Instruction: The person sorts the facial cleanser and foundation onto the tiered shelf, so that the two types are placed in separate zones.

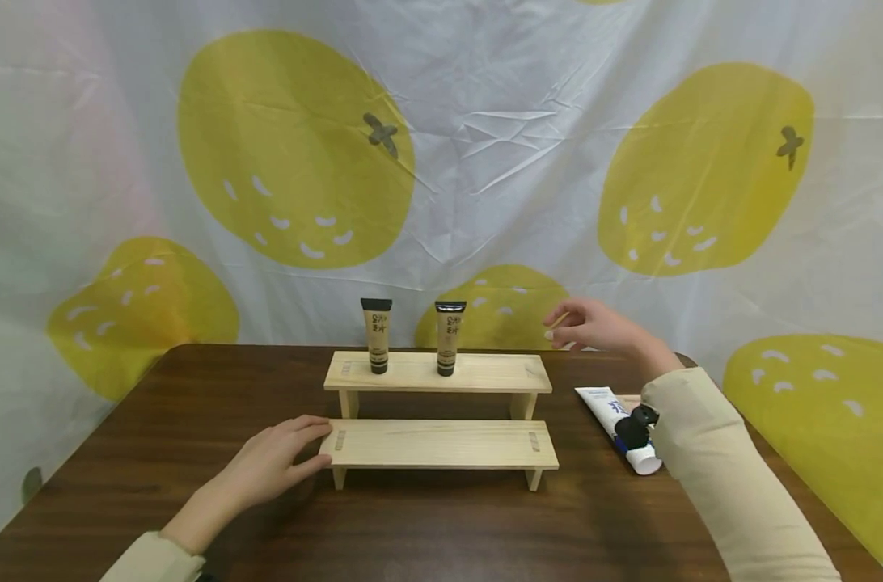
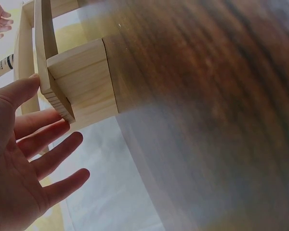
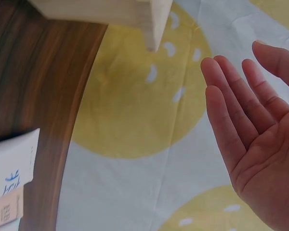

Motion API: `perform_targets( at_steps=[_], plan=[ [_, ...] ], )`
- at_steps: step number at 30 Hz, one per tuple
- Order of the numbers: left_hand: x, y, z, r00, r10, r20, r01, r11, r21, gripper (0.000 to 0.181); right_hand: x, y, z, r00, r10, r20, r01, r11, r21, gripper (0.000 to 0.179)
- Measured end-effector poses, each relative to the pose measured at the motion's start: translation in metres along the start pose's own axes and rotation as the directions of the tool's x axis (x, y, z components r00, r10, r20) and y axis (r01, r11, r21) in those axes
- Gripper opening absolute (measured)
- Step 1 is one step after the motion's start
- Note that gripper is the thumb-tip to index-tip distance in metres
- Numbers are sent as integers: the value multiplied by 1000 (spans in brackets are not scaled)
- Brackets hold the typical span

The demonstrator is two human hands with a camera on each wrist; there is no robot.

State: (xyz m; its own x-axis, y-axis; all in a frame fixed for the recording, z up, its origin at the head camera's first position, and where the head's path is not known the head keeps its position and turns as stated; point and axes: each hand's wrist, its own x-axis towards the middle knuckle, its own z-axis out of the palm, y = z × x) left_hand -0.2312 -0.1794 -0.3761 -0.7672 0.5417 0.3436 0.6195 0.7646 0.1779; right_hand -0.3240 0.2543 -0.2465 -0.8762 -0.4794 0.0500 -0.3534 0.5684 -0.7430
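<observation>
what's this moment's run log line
left hand: touches lower shelf | right hand: raised, empty | two tan tubes: upright on upper shelf | white tube: lying right of shelves

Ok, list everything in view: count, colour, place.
Table: one, dark brown, foreground.
Cloth: one, white with yellow fruit, behind the table.
Upper shelf: one, pale wood, towards the back.
Lower shelf: one, pale wood, in front.
Small tubes: two, gold and black, upright on the upper shelf.
Lettered tube: one, white and blue, lying on the table's right.
Partly hidden item: one, pinkish, beside that tube.
Wrist device: one clear, black, right wrist.
Sleeves: two, cream, both forearms.
Left hand: one, bare, fingers touching the lower shelf's left end.
Right hand: one, bare, raised right of the upper shelf.
</observation>
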Motion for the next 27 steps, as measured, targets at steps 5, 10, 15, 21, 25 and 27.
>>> perform_targets(
  at_steps=[5,10,15,21,25,27],
  plan=[
    [0,1,0,1000,-8,5,8,1000,-3,45,-13,12,-7,1000,-1,-18,1,1000,-7,24],
    [0,0,1,1000,-6,-6,6,1000,-3,43,-30,26,-8,997,73,-33,-70,994,88,23],
    [-1,-2,3,999,13,-39,-13,1000,-4,44,-42,40,-11,994,87,-70,-83,995,58,23],
    [-1,-3,5,996,38,-75,-38,999,0,44,-52,55,-15,992,60,-110,-58,998,21,25],
    [0,-3,4,999,17,-44,-17,1000,-3,44,-56,65,-15,987,76,-143,-77,997,3,28],
    [0,-2,4,1000,10,-29,-10,1000,-1,44,-59,71,-15,983,95,-155,-97,995,-6,31]
  ],
)
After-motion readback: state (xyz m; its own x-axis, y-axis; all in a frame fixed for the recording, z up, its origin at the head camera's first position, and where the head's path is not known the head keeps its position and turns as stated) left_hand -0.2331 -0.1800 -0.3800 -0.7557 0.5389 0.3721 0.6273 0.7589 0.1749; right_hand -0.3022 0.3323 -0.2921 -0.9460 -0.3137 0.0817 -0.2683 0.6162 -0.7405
